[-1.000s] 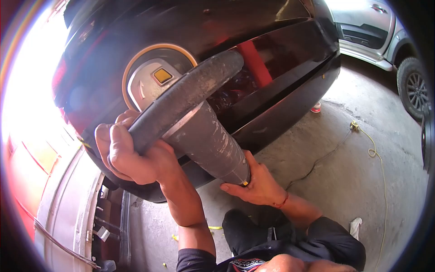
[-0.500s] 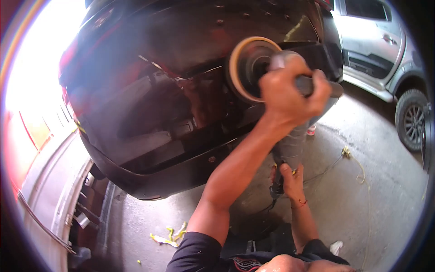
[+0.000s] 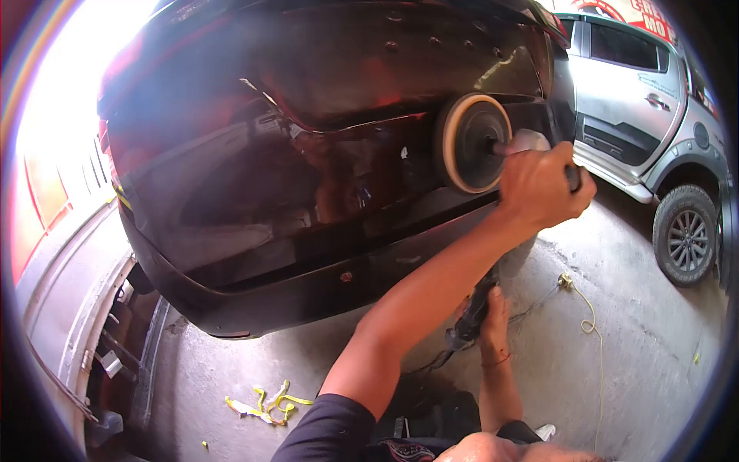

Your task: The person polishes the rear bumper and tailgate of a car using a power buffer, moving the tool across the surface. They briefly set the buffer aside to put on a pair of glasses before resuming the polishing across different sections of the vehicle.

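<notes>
A power polisher with a round pad (image 3: 479,144) is held up against the rear of a dark, glossy car (image 3: 254,192). My left hand (image 3: 543,185) is wrapped round the handle near the polisher's head, its arm crossing in front of the tool body. Lower down, my right hand (image 3: 493,319) grips the polisher's rear body (image 3: 471,312), where the cord comes out. The pad's edge is orange-tan and its face dark. It sits over the right part of the car's rear panel; exact contact cannot be made out.
A silver vehicle (image 3: 623,100) with a large wheel (image 3: 685,235) stands at the right. A cord joint (image 3: 566,281) lies on the concrete floor. Crumpled yellow-green strips (image 3: 269,404) lie at lower left, near a metal structure (image 3: 77,308) along the left side.
The polisher's pad has moved right and down across the car's rear, with my left hand moving the same way. My right hand has shifted slightly down and left. The view has also shifted.
</notes>
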Tool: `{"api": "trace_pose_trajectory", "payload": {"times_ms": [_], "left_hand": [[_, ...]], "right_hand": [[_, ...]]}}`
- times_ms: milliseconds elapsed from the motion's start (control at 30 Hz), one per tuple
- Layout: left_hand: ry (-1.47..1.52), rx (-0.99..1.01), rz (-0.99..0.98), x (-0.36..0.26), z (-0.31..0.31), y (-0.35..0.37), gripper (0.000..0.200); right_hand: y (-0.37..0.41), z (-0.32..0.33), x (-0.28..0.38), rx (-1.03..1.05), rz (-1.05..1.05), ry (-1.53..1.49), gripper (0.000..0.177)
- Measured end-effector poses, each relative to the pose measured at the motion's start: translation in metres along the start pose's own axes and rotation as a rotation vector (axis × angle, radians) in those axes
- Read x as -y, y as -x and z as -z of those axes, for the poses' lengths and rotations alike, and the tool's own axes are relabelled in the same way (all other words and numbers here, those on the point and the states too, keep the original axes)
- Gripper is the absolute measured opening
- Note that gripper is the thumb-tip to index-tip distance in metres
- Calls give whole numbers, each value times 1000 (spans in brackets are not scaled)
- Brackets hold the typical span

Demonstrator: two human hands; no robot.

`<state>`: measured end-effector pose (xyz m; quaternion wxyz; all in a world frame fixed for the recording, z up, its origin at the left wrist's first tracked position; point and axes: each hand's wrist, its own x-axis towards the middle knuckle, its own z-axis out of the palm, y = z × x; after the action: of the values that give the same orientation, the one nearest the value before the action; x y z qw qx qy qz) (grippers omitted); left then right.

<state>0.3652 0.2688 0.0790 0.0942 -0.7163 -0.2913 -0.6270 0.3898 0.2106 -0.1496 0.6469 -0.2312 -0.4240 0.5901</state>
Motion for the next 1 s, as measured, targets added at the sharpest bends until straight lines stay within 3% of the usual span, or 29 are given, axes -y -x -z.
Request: {"api": "trace_pose_trajectory", "payload": {"times_ms": [100,167,267,333,400,433,467,500,533,600,733,800,833,900,933,1000], "left_hand": [[4,-128,-136,-4,57,30,14],[81,-257,-238,-6,99,47,12],[-217,-284,-240,-13,184,97,11],[-390,-384,-232,-15,234,141,20],[-553,-514,-269,-13,274,174,32],[-613,-620,-342,-11,281,181,33],[-675,-733,-407,-9,288,189,34],[-561,-751,-366,-11,296,198,34],[-446,-774,-330,-17,299,201,33],[-169,-673,-162,-26,288,203,30],[-236,-448,-57,-32,221,197,25],[-197,-269,4,-29,189,193,26],[-161,-193,33,-27,170,188,25],[-55,-65,-39,-6,132,183,20],[-26,3,-113,6,111,177,19],[18,99,-190,23,64,154,20]], "right_hand": [[36,-5,-29,68,-163,96,49],[55,-22,-43,197,-126,145,48],[76,-58,-49,360,105,350,61],[91,-82,-46,370,101,385,67],[100,-99,-40,535,1,596,66],[100,-100,-47,516,-1,576,66],[99,-99,-59,622,-40,595,70],[101,-98,-69,730,-80,611,74],[104,-96,-73,712,-82,588,74],[106,-87,-79,760,-138,539,76],[105,-50,-94,713,-205,751,79],[96,-22,-95,484,-118,644,79],[92,-3,-107,489,-117,647,79],[80,32,-136,344,-132,341,78],[66,35,-97,290,-114,270,72],[42,62,-105,244,-44,307,65]]}}
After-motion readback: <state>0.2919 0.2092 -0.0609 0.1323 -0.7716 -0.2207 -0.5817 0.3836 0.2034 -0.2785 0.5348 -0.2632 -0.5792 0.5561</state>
